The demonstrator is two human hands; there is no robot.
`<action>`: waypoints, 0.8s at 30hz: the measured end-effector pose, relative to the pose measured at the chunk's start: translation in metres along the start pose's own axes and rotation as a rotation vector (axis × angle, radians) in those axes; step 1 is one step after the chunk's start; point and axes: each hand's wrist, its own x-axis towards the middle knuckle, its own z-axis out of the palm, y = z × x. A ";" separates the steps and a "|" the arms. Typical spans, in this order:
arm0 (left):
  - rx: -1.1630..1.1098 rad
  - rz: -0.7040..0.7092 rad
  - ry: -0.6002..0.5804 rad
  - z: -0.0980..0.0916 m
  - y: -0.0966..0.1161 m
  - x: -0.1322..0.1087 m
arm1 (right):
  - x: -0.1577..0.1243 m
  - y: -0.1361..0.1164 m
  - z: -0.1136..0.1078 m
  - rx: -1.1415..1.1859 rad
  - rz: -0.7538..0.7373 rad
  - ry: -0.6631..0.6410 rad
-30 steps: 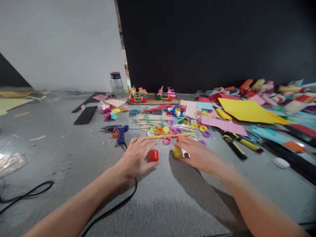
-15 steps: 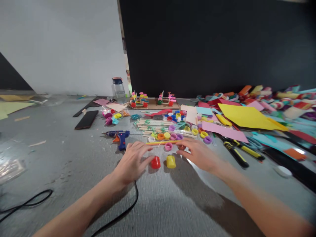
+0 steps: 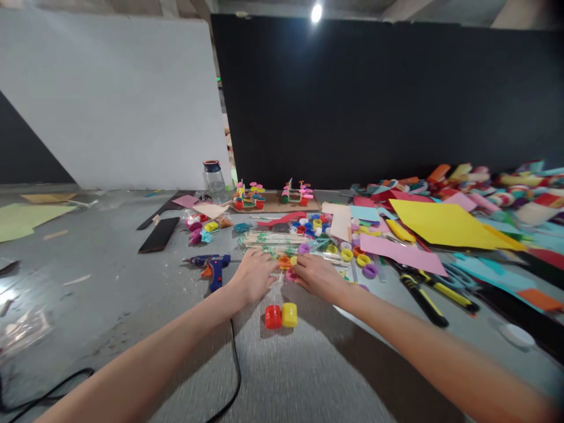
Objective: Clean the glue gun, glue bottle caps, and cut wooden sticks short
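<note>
My left hand (image 3: 255,275) lies palm down beside a small group of bottle caps, its fingers slightly bent and apart. From the other side my right hand (image 3: 318,276) reaches in, fingers loosely bent, its fingertips at a pink bottle cap (image 3: 291,274). An orange cap (image 3: 284,262) and a yellow cap (image 3: 294,260) sit just behind the pink one. Closer to me, a red cap piece (image 3: 273,316) and a yellow cap piece (image 3: 289,315) lie side by side on the grey table (image 3: 282,370).
A blue glue gun (image 3: 215,270) lies left of my left hand, its black cable (image 3: 235,358) running toward me. Bundled wooden sticks (image 3: 268,238) are behind the caps. Yellow-handled tools (image 3: 425,299) and coloured paper (image 3: 453,223) spread rightward. Small models (image 3: 249,197) and a bottle (image 3: 214,176) stand at the back.
My hands have moved closer together around the caps. The red and yellow cap pieces, apart before, now sit nearly touching. The orange-yellow stick between my hands no longer shows. The view has tilted up.
</note>
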 end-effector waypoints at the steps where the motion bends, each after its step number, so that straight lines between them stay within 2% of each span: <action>1: 0.014 0.007 -0.005 0.002 -0.003 0.007 | 0.002 0.002 0.002 -0.003 0.006 0.003; 5: 0.043 0.024 0.002 0.002 -0.010 0.024 | 0.008 0.009 0.004 0.000 0.021 0.021; 9: 0.032 0.023 0.030 -0.006 -0.020 0.032 | 0.006 0.022 -0.005 0.032 0.011 0.021; 12: 0.044 -0.031 0.043 -0.011 -0.037 0.041 | 0.001 0.039 -0.016 0.054 0.046 0.027; 16: 0.080 -0.100 -0.004 -0.011 -0.066 0.051 | -0.011 0.060 -0.032 0.035 0.147 0.012; 20: 0.077 -0.039 -0.055 -0.008 -0.078 0.055 | -0.021 0.056 -0.042 0.026 0.152 -0.064; 24: 0.079 0.099 -0.107 -0.004 -0.071 0.058 | -0.019 0.040 -0.040 0.013 0.140 -0.119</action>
